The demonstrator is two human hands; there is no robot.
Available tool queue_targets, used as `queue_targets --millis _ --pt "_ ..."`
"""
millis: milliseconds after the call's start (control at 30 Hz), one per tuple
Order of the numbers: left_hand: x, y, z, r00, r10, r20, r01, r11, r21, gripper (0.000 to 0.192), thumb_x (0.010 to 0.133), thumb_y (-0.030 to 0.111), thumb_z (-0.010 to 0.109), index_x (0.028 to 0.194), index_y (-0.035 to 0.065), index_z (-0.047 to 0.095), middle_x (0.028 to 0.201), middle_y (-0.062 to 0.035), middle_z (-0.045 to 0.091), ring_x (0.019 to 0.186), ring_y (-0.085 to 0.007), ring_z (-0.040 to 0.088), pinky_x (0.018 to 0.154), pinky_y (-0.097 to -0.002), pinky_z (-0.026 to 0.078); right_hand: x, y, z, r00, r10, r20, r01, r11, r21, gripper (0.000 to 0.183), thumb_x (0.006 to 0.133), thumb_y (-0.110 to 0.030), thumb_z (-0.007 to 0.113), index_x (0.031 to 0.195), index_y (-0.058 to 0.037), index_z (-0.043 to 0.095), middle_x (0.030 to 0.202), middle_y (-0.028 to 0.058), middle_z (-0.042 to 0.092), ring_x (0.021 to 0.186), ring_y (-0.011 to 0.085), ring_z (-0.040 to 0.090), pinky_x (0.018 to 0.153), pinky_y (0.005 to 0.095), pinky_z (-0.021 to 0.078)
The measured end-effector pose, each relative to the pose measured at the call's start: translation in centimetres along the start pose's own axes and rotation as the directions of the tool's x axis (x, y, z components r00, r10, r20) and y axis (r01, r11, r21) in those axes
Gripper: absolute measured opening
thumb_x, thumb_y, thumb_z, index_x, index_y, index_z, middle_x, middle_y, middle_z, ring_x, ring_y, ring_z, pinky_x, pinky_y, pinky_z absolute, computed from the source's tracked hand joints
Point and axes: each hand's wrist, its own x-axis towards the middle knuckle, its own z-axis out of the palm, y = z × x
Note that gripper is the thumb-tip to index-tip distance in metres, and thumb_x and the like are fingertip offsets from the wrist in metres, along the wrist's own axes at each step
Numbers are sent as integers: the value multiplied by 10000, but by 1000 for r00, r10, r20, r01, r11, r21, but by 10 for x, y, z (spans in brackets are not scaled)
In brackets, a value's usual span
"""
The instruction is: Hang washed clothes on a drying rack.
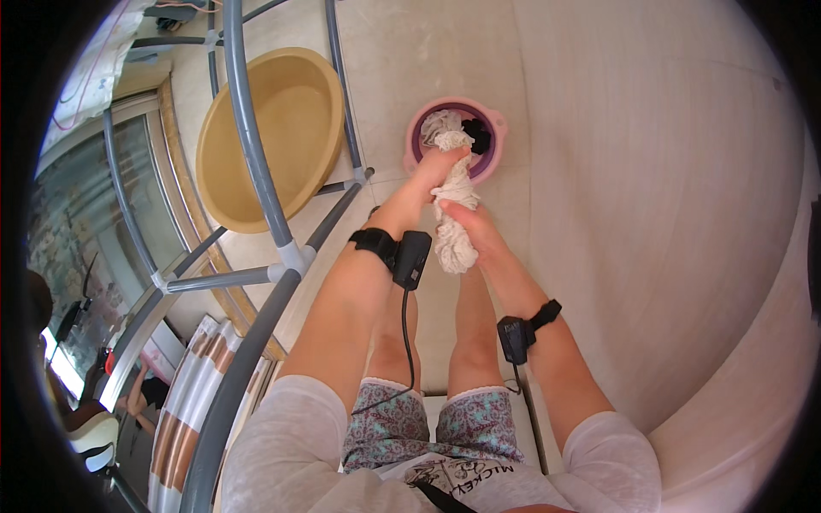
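A twisted cream-coloured cloth (457, 186) is gripped by both of my hands. My left hand (442, 168) closes around its upper part, at the near side of a pink round basin (499, 154) with a purple inside. Lower down, nearer my body, my right hand (473, 224) holds the same cloth, whose bunched end hangs towards my knees. Inside the basin lie a pale crumpled cloth (439, 125) and a black cloth (476, 136). The far end of the held cloth is over the basin; whether it touches the things inside, I cannot tell.
Left of me stands a grey tubular rack (253, 141), with a large tan plastic tub (272, 138) behind its bars. Beyond are a glass door (122, 192) and a striped curtain (192, 391). A wall rises at the right. Each forearm wears a black strapped device with a cable.
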Motion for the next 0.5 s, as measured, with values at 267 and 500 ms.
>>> queue_targets --millis 267,500 --pt "20 14 11 933 304 -191 -68 672 737 368 805 273 598 985 -48 612 888 -221 639 818 -339 624 723 -409 476 34 3 -5 952 -285 -113 137 726 -674 422 710 -237 669 1055 -11 580 966 155 643 871 283 625 762 360 471" --pt "29 3 1 783 585 -214 -193 555 809 380 800 279 595 1012 -37 581 951 -266 612 947 -393 582 803 -448 461 53 19 -2 868 -470 -159 166 578 -799 628 691 -289 683 1178 33 450 1021 239 610 947 364 606 807 390 465"
